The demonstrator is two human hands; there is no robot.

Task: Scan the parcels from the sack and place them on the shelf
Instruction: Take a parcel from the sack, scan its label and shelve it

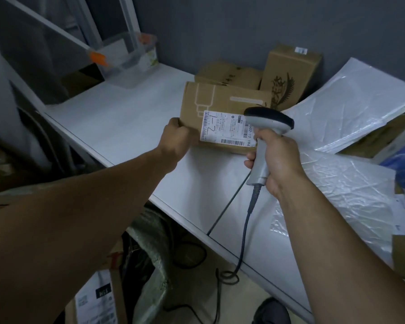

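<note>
Clear tub (131,66) with orange clips (98,57), grey wall (220,26) behind

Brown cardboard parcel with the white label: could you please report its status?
Left hand grips brown cardboard parcel by left edge. Right hand grips grey handheld scanner at its white label. Nothing seen blocking.

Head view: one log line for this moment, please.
left hand: grips labelled box | right hand: holds scanner, head by label | stage: scanning

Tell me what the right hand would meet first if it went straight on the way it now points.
Probably the labelled box, which the left hand holds: the scanner in the right hand aims at its label. Depth is unclear.
</note>
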